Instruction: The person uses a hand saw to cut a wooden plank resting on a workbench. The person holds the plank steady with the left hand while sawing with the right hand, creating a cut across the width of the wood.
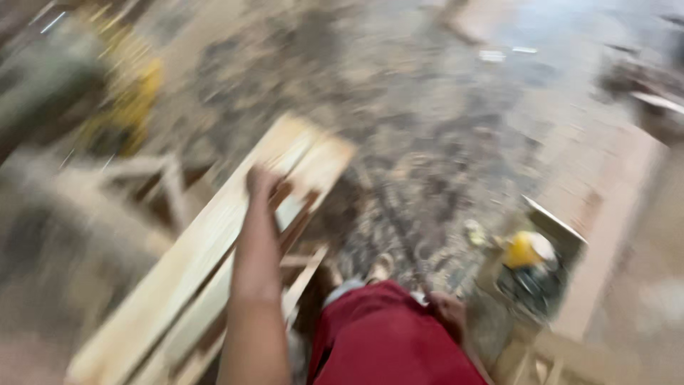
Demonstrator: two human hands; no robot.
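We are looking down through a heavily blurred view at a workshop floor [442,128] strewn with sawdust and wood scraps. Our left hand [262,182] is reaching out far ahead of us and is resting on the long pale wooden planks [214,249], which are lying side by side and running from the near left toward the far middle of the scene (the blur is keeping us from telling whether the fingers are curled around a plank edge or simply pressing on top). Our right hand [449,314] is hanging low at the near right, just beside our red trousers [385,342]; we cannot tell whether it is spread or closed, nor whether it is holding anything. To the right of that hand, a power tool with a yellow housing [527,260] is sitting on a wooden stand. At the far left, another yellow machine [128,93] is showing as a smear of colour. Below the planks, a wooden frame [153,182] is standing on the floor.
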